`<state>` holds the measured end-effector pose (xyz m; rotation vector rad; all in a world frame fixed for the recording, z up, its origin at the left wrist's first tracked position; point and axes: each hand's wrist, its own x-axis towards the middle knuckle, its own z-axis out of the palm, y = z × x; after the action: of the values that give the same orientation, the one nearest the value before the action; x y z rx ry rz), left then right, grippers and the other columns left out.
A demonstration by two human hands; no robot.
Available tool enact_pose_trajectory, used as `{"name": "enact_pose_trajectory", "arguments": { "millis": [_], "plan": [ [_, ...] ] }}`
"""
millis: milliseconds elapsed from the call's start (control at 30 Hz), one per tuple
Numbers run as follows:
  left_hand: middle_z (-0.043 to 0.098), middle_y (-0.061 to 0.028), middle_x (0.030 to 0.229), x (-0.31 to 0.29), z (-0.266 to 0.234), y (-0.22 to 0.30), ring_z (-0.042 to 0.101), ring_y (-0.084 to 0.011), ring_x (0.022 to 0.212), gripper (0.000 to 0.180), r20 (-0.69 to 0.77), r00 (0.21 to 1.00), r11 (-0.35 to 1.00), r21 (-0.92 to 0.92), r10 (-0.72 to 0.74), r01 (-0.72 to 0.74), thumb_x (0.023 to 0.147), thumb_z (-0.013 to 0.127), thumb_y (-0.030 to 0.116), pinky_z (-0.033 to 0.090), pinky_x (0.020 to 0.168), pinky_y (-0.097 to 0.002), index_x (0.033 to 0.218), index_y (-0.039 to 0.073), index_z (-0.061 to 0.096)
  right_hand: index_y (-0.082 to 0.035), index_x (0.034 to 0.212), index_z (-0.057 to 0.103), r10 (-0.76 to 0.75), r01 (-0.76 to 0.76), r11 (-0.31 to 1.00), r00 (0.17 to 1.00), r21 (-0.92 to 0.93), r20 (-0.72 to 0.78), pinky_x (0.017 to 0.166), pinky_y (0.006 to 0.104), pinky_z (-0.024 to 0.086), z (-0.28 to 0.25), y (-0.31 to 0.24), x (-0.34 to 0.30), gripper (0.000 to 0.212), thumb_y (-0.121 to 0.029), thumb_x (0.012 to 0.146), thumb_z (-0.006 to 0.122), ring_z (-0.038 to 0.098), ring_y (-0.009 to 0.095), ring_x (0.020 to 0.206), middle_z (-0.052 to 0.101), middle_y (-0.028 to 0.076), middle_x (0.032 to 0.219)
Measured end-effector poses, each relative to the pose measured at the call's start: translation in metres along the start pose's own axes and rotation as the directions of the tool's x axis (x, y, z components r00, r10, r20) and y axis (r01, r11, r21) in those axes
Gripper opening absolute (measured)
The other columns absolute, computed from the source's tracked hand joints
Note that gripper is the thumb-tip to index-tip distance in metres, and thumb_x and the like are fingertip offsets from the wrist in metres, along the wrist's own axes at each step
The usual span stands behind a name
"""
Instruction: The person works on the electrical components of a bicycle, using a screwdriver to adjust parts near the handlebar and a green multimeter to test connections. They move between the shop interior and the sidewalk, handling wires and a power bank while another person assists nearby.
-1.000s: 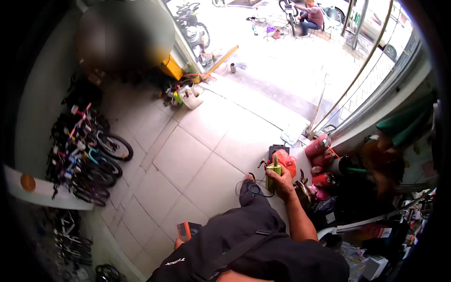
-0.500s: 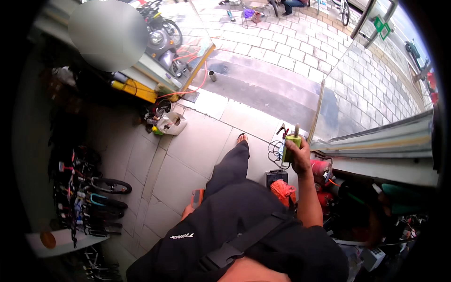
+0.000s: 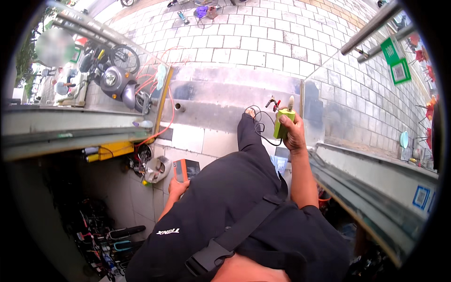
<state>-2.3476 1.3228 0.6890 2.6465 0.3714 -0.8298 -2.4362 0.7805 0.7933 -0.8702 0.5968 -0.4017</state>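
My right hand [image 3: 295, 135] is closed round a yellow-green box-shaped device [image 3: 283, 126], held up in front of me at the right. A pale rounded knob [image 3: 291, 102] sticks up from its top. Beside it hang a black and a red clip [image 3: 274, 103], and a thin black cable [image 3: 259, 126] loops down to its left. Low on my left side, my left hand [image 3: 177, 189] grips an orange and dark box-shaped device [image 3: 181, 170]; its far side looks dark and flat. My body partly hides that hand.
Steps [image 3: 211, 96] lead out to brick paving [image 3: 244, 40], between glass panels. An orange hose [image 3: 170, 110] runs past the left panel. A metal tube [image 3: 179, 107] stands on the step, a cut white jug [image 3: 157, 170] at the left. Bicycles [image 3: 105, 235] stand lower left, a motor scooter [image 3: 112, 77] outside.
I have walked forward to the steps, and the doorway now lies around me. Both hands keep their devices; the left one shows more fully, and the clips still dangle by the right.
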Motion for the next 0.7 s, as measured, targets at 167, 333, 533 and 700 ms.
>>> {"name": "enact_pose_trajectory", "arguments": {
  "millis": [167,333,533,700],
  "plan": [
    [0.077,-0.0149,0.098,0.06,-0.018,0.122,0.075,-0.0255,0.082,0.054,0.066,0.99,0.979,-0.173,0.123,-0.11,0.067,0.089,0.032,0.058,0.077,-0.0377,0.107,0.001,0.072,-0.001,0.118,0.058,-0.039,0.028,0.994,0.993,0.102,0.115,0.068,0.0311,0.053,-0.005,-0.045,0.122,0.051,-0.027,0.081,0.082,0.063,0.018,0.076,0.059,0.009,0.094],
    [0.076,-0.016,0.096,0.086,-0.036,0.229,0.075,-0.022,0.084,0.054,0.204,0.977,0.972,-0.236,0.056,-0.006,0.07,0.088,0.029,0.058,0.071,-0.0372,0.108,-0.004,0.07,-0.001,0.12,0.057,0.017,-0.021,0.997,0.998,0.073,0.058,0.068,0.031,0.055,-0.013,-0.071,0.203,0.054,-0.027,0.08,0.083,0.064,0.018,0.077,0.062,0.009,0.097],
    [0.076,-0.0234,0.094,0.173,-0.027,0.37,0.076,-0.0351,0.095,0.056,0.199,0.98,0.984,0.169,0.024,-0.059,0.073,0.082,0.04,0.057,0.086,-0.0431,0.107,-0.004,0.073,-0.002,0.121,0.057,-0.019,0.023,0.999,0.991,0.03,-0.134,0.067,0.0305,0.057,-0.036,-0.07,0.288,0.05,-0.024,0.083,0.081,0.065,0.017,0.077,0.064,0.009,0.098],
    [0.074,-0.0257,0.111,0.32,0.031,0.36,0.07,-0.0396,0.113,0.066,0.159,0.97,0.975,0.095,0.185,-0.201,0.076,0.079,0.056,0.053,0.095,-0.0448,0.113,0.002,0.073,-0.003,0.119,0.058,-0.052,0.098,0.977,0.97,0.188,-0.237,0.066,0.0309,0.056,-0.051,-0.043,0.382,0.047,-0.026,0.086,0.08,0.065,0.017,0.074,0.064,0.008,0.096]
  ]
}}
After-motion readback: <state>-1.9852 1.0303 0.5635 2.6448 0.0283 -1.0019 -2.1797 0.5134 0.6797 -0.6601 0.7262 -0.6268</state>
